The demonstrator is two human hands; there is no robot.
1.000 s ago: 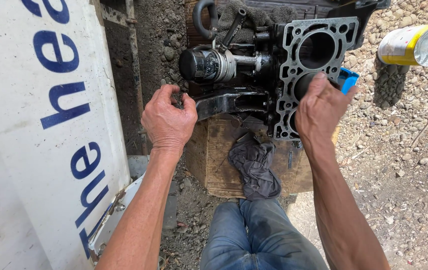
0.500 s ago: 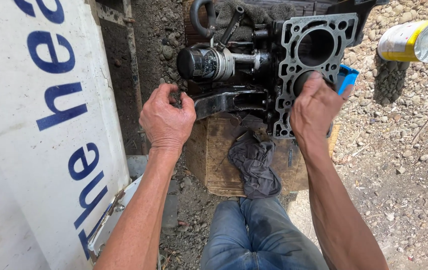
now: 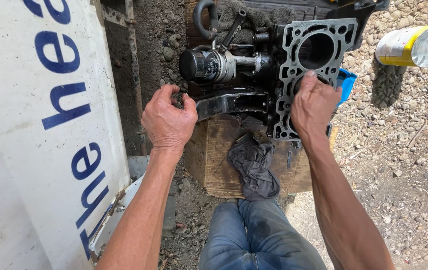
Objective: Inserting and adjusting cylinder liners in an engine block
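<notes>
A dark engine block [image 3: 269,65] rests on a wooden block [image 3: 214,155] on gravel. Its grey head gasket face [image 3: 294,55] with round cylinder bores points toward me. My right hand [image 3: 314,105] lies flat over the lower bore, fingers pressing on the gasket face. My left hand [image 3: 169,117] is curled at the left end of a black bracket [image 3: 229,100] on the block's side, fingertips pinched together; what they hold is hidden. A black oil filter [image 3: 204,65] sticks out above that hand.
A white panel with blue lettering [image 3: 39,130] fills the left. A dark rag [image 3: 254,167] lies on the wood near my blue-jeaned knee [image 3: 259,235]. A yellow and white can [image 3: 414,46] lies on gravel at upper right. A blue object [image 3: 346,82] sits behind the block.
The view shifted slightly. My right hand slid a little on the gasket face, and my left hand stayed at the bracket's end.
</notes>
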